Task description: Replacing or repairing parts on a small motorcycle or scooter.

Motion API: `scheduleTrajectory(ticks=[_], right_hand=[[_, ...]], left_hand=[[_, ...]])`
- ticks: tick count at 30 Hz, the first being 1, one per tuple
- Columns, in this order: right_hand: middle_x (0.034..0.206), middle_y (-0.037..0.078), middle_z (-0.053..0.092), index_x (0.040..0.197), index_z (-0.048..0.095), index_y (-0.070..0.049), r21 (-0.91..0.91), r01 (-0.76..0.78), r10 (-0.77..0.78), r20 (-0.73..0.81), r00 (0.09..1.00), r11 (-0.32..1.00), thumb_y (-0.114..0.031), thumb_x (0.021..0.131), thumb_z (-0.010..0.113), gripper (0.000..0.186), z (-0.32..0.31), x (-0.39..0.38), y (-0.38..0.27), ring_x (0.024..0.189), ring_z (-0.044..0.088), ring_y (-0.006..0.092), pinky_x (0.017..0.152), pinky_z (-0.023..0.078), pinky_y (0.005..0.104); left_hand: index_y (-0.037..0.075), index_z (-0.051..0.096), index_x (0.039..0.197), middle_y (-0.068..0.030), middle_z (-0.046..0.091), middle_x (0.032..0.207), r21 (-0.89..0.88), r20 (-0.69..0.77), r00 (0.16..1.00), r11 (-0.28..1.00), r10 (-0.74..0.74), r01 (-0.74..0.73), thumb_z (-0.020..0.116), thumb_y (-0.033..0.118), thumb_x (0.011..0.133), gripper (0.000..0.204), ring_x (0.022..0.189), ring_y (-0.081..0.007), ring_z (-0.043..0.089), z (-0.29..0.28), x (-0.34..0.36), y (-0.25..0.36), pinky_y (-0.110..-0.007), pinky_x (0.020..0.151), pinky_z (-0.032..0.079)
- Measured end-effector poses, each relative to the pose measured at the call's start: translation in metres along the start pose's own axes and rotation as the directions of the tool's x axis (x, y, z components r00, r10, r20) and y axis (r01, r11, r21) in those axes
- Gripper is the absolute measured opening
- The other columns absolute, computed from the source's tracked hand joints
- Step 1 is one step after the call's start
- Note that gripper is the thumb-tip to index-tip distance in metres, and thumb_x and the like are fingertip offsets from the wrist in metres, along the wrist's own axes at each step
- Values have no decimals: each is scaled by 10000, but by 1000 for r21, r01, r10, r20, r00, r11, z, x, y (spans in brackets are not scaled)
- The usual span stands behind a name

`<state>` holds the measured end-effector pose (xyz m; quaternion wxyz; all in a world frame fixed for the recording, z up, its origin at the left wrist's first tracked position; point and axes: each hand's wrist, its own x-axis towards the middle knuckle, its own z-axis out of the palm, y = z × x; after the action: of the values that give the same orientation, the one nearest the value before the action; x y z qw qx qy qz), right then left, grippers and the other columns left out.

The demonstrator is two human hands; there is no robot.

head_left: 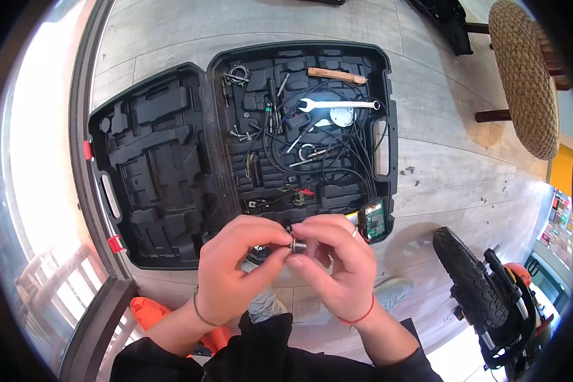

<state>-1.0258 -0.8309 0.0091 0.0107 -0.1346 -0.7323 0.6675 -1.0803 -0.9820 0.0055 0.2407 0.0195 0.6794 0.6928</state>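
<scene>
My left hand (240,266) and my right hand (339,262) meet at the near edge of an open black tool case (393,159). Between the fingertips of both hands is a small metal bolt (297,245), with what looks like a nut or washer on it. Thumb and fingers of each hand are closed in a pinch, partly hiding the piece. Just past my right hand, a green circuit board (375,219) rests in the case corner. A combination wrench (340,105) lies across coiled black cables (363,153) farther inside.
The case lid (153,159) is folded flat to the left, beside a window frame (86,76). A wooden strip (337,76) and loose screws (240,134) lie in the case. A knobbly tyre (471,280) stands at right; a woven stool (522,76) is at far right.
</scene>
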Motion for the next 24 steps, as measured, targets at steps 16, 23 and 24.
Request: scheduleTrajectory(ticks=[16, 23, 24], right_hand=[[1024, 93, 613, 1042, 655, -42, 39, -57, 54, 84, 995, 998, 10, 762, 723, 293, -9, 2, 2, 690, 554, 93, 577, 443, 219], [1027, 103, 610, 1048, 638, -36, -87, 70, -61, 103, 993, 994, 49, 732, 712, 336, -10, 4, 3, 714, 591, 121, 638, 503, 243], [1027, 103, 610, 1048, 638, -36, -84, 68, -60, 104, 993, 994, 49, 732, 712, 336, -9, 4, 3, 714, 591, 121, 638, 503, 243]], left_hand=[[21, 654, 886, -94, 649, 878, 404, 194, 943, 853, 272, -329, 714, -70, 697, 218, 741, -208, 641, -7, 13, 10, -280, 638, 522], [-2, 632, 894, -82, 642, 873, 189, 154, 988, 981, 5, -35, 693, -42, 733, 177, 736, -154, 647, -5, 10, 11, -254, 656, 517], [-2, 632, 894, -82, 642, 873, 192, 153, 988, 981, 3, -32, 693, -42, 733, 177, 736, -154, 647, -5, 9, 11, -254, 656, 517]])
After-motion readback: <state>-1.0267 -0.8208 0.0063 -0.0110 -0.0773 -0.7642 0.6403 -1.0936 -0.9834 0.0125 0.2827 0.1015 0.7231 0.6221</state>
